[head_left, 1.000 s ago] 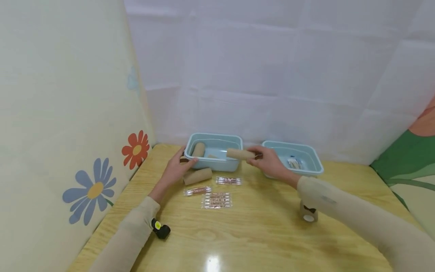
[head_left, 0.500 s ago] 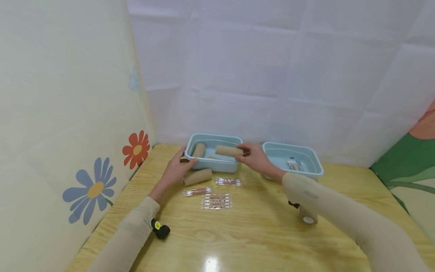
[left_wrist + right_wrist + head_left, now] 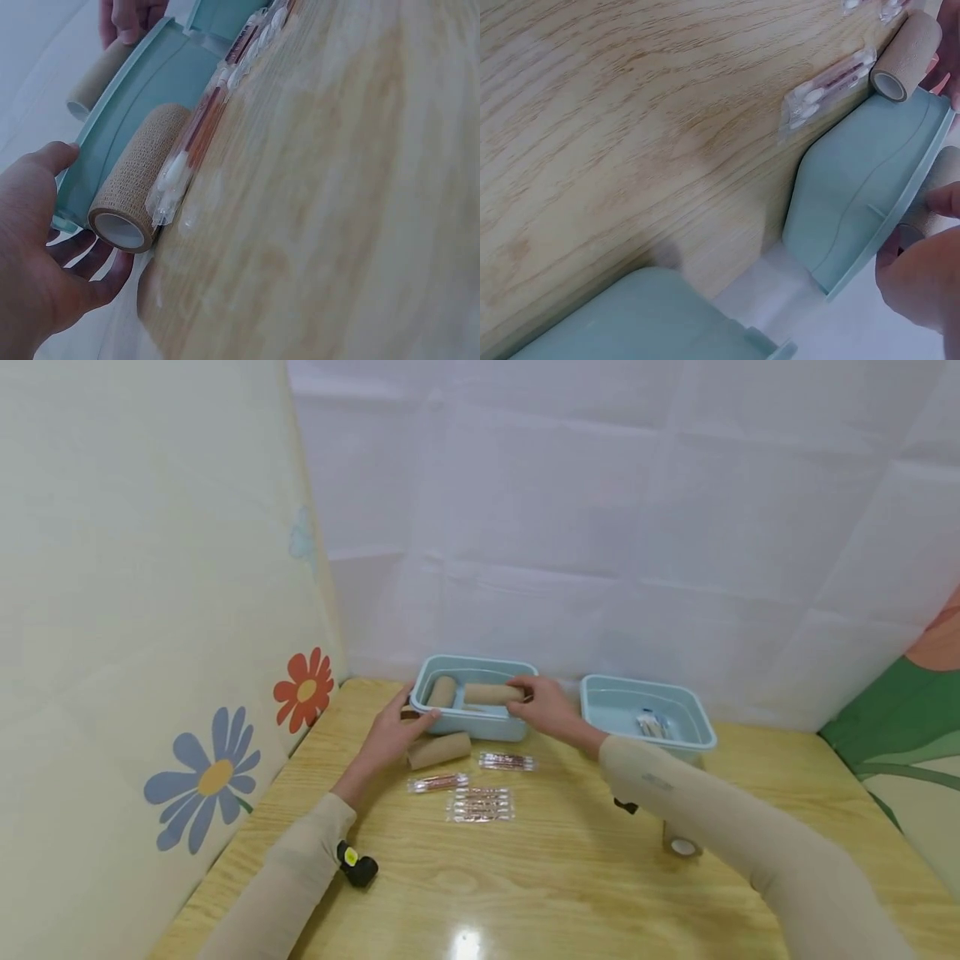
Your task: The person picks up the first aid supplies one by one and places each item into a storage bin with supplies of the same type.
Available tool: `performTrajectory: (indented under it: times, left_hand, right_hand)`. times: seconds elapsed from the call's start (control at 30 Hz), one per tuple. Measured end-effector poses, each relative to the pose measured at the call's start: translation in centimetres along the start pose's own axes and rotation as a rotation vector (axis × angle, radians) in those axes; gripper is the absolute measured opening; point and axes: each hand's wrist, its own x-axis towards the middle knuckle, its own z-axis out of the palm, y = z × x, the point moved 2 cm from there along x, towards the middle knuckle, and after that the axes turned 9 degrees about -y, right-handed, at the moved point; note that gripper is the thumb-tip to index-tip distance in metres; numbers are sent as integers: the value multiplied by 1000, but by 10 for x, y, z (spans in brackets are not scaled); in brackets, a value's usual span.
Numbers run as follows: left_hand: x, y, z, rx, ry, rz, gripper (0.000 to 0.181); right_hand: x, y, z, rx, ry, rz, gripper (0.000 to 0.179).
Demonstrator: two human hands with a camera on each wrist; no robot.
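A tan bandage roll (image 3: pixel 487 694) with a woven texture is pinched at its right end by my right hand (image 3: pixel 551 708). It lies sideways over the opening of the left light-blue bin (image 3: pixel 480 727), overlapping its inside. My left hand (image 3: pixel 386 731) grips that bin's left end, thumb on the rim and fingers below it, as the left wrist view shows. A second bandage roll (image 3: pixel 443 692) lies inside the bin at its left. Another bandage roll (image 3: pixel 142 176) rests on the table against the bin's front wall, close to my left fingers (image 3: pixel 90 259).
Clear packs of cotton swabs with reddish-brown sticks (image 3: pixel 481 805) lie in front of the left bin. A second light-blue bin (image 3: pixel 641 681) at right holds small white-and-blue packets (image 3: pixel 651 724). Under my right sleeve sits a brown roll with a white core (image 3: pixel 682 845). White sheeting (image 3: pixel 480 527) hangs behind.
My right hand has carried the bandage roll left, from the bin's right edge to over its middle, and slightly lower. The left hand keeps its grip on the bin.
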Motion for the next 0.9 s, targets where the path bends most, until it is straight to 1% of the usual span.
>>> performTrajectory:
  times: [0.17, 0.27, 0.47, 0.6, 0.77, 0.9]
  left_hand:
    - [2, 1, 2, -16, -4, -4, 83]
    - [1, 2, 3, -3, -9, -15, 83]
    - [1, 2, 4, 18, -3, -14, 84]
    - [3, 2, 4, 21, 0, -12, 85]
    - [2, 1, 2, 24, 0, -25, 87]
    - [-1, 0, 0, 35, 3, -42, 87]
  right_hand:
    - [3, 1, 4, -15, 16, 6, 40]
    - [4, 0, 6, -17, 16, -5, 40]
    - [3, -4, 5, -47, 12, -36, 40]
    - [1, -5, 1, -67, 16, -51, 36]
    - [-5, -7, -5, -103, 13, -89, 30]
    - [-14, -10, -11, -111, 15, -121, 31]
